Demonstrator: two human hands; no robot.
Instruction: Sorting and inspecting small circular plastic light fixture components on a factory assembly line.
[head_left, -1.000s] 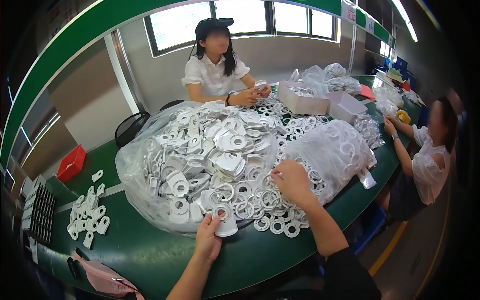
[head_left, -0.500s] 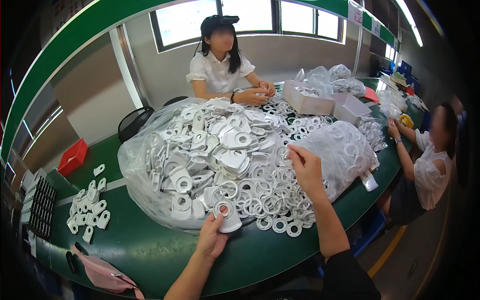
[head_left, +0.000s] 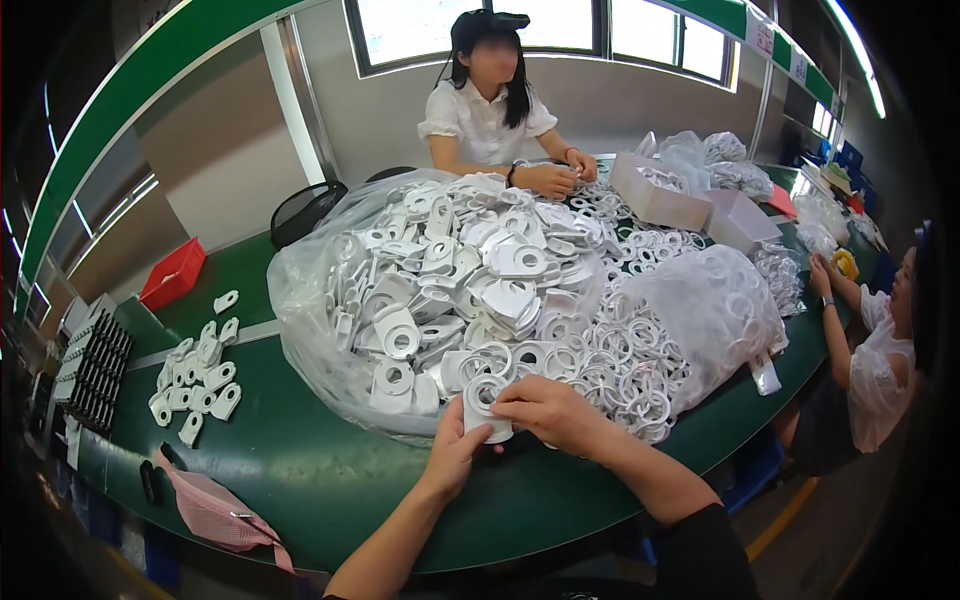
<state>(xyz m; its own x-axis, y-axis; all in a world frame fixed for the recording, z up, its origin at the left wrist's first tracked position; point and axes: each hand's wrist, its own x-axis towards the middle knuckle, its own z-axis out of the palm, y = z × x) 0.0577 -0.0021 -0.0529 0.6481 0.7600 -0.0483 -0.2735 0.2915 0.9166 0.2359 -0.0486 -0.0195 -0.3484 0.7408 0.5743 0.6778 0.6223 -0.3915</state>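
My left hand (head_left: pixel 455 455) grips a white plastic plate (head_left: pixel 490 421) with a round hole, thumb on its front. My right hand (head_left: pixel 560 412) is closed, its thumb and fingertips pressed on the plate's ringed upper part. Whether a separate ring sits there is hard to make out. Just beyond my hands is a big heap of similar white plates (head_left: pixel 520 262), spilling from an open clear plastic bag (head_left: pixel 312 335). Loose white rings (head_left: pixel 635 375) lie to the right of the heap, beside a clear bag of rings (head_left: pixel 715 300).
On the green table (head_left: pixel 330 500) at left lie several white plates (head_left: pixel 195 375), a red tray (head_left: pixel 172 274), a black rack (head_left: pixel 92 370) and a pink pouch (head_left: pixel 222 510). One person (head_left: pixel 490 125) works opposite, another (head_left: pixel 865 340) at right. Pale boxes (head_left: pixel 655 195) stand at the far right.
My right hand has come down and left from above the rings to the plate in my left hand. The view has shifted, so the scene sits further right.
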